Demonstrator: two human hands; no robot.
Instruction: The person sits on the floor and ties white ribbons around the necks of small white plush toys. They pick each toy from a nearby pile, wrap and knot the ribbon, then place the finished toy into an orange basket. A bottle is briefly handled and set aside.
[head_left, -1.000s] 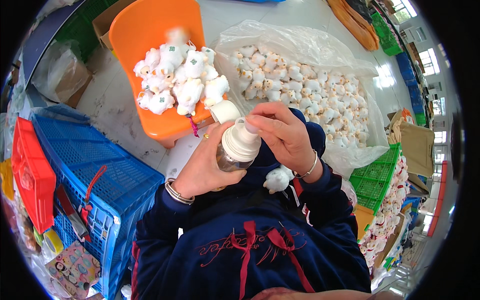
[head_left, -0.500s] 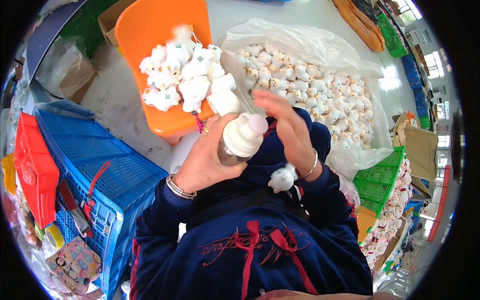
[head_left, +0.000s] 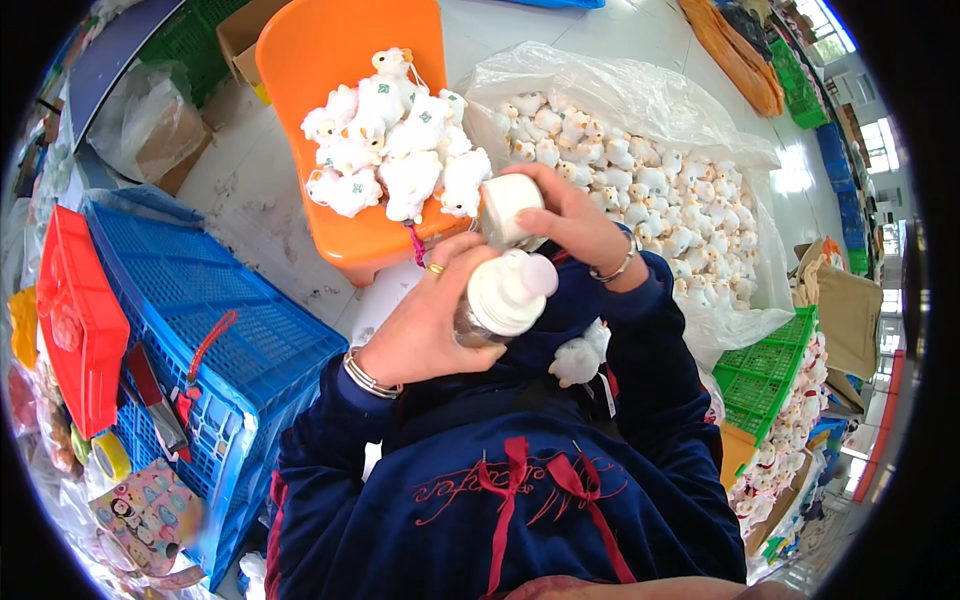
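Note:
My left hand (head_left: 418,322) is wrapped round a drink bottle (head_left: 498,302) with a cream top, a pale pink spout and a dark see-through body. The bottle is tilted toward me above my lap. My right hand (head_left: 578,222) grips a white bottle cap (head_left: 508,206) just beyond the bottle, near the left fingers; whether the cap is joined to the bottle I cannot tell. A small white and grey plush toy (head_left: 577,358) rests on my lap below the right wrist. White plush toys (head_left: 385,150) lie piled on an orange chair (head_left: 348,35) in front of me.
A large clear plastic bag (head_left: 715,135) full of white plush toys spreads on the floor ahead right. At the left stands a blue crate (head_left: 225,310) with a red plastic box (head_left: 82,315) on its side. A green crate (head_left: 765,375) is at the right.
My right hand, open and apart before, has closed round the white cap. The view has shifted slightly, while the left hand keeps hold of the bottle.

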